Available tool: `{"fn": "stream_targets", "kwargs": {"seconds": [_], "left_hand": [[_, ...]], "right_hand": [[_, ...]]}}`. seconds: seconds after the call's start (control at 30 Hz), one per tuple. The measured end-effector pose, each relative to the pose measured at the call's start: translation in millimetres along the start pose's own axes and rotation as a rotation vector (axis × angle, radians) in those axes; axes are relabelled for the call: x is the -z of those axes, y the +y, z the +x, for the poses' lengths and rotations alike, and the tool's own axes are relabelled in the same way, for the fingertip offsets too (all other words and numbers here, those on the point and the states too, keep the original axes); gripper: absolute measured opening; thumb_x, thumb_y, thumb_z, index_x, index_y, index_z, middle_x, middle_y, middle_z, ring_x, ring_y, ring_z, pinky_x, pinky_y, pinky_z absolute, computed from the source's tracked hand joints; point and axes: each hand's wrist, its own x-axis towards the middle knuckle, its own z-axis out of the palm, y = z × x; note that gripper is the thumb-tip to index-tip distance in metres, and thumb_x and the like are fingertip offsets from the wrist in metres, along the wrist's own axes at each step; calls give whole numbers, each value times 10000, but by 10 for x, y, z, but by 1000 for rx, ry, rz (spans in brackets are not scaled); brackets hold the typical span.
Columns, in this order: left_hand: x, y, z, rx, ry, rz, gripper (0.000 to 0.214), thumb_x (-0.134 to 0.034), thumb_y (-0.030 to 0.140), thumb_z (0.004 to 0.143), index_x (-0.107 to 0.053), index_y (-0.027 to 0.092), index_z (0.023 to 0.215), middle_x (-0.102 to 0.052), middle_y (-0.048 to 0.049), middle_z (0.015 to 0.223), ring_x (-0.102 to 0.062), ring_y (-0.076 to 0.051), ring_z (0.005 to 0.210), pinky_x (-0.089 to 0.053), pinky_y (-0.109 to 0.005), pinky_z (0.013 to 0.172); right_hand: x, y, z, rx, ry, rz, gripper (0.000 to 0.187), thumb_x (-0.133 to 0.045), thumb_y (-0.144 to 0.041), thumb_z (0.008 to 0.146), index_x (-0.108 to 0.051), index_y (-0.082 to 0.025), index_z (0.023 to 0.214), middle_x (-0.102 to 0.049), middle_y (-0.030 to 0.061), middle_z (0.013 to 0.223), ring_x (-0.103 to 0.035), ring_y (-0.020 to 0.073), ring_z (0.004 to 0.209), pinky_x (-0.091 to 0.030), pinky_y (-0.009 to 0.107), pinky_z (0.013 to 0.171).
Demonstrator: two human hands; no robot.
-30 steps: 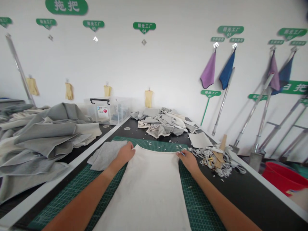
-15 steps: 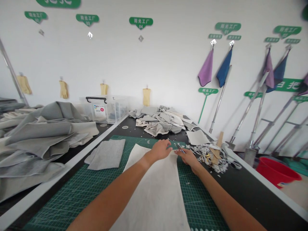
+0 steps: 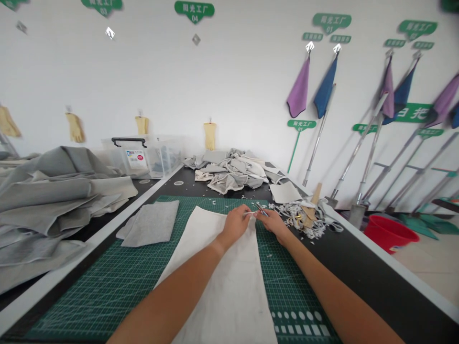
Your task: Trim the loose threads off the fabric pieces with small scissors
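Note:
A long white cloth (image 3: 222, 277) lies along the green cutting mat (image 3: 107, 277), its near end running out of view. At its far right corner, my left hand (image 3: 236, 220) is closed, thumb and fingers pinching the edge. Close beside it my right hand (image 3: 275, 224) is closed round small metal scissors (image 3: 262, 210), whose tips point up and to the left. The fingertips of this hand also touch the cloth's corner. Whether the blades are apart is too small to see.
Folded grey cloths (image 3: 152, 223) lie left on the mat. A large grey fabric heap (image 3: 60, 191), a clear plastic box (image 3: 138, 157) and a cloth pile (image 3: 233, 172) stand farther back. Scraps (image 3: 301, 215) lie right, with a red bucket (image 3: 389, 234) beyond the table edge.
My left hand has closed from loosely curled fingers into a pinch on the cloth's corner, nearer my right hand. The view has shifted slightly right and down.

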Motion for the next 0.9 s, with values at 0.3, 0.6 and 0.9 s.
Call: {"fn": "stream_targets", "kwargs": {"seconds": [0.3, 0.6, 0.9], "left_hand": [[-28, -124, 78, 108, -16, -141, 243, -532, 373, 925, -707, 205, 936, -743, -33, 935, -645, -184, 860, -457, -264, 798], [-71, -196, 113, 128, -29, -206, 255, -537, 371, 917, -727, 202, 934, -750, -41, 966, -663, -187, 912, -483, -274, 858], [-41, -233, 149, 179, -13, -296, 273, -563, 381, 893, -748, 182, 918, -759, -58, 981, -670, -198, 931, -494, -287, 872]], "right_hand": [[-26, 38, 6, 72, 63, -138, 428, -608, -587, 806, -691, -171, 860, -475, -41, 519, -392, 111, 475, -293, 230, 479], [-17, 66, 31, 182, 118, -293, 379, -595, -552, 833, -719, -193, 844, -600, -13, 694, -504, 158, 667, -370, 243, 634], [-43, 2, -21, 192, 102, -341, 362, -531, -514, 873, -728, -211, 881, -658, 6, 724, -554, 176, 672, -385, 262, 641]]}}
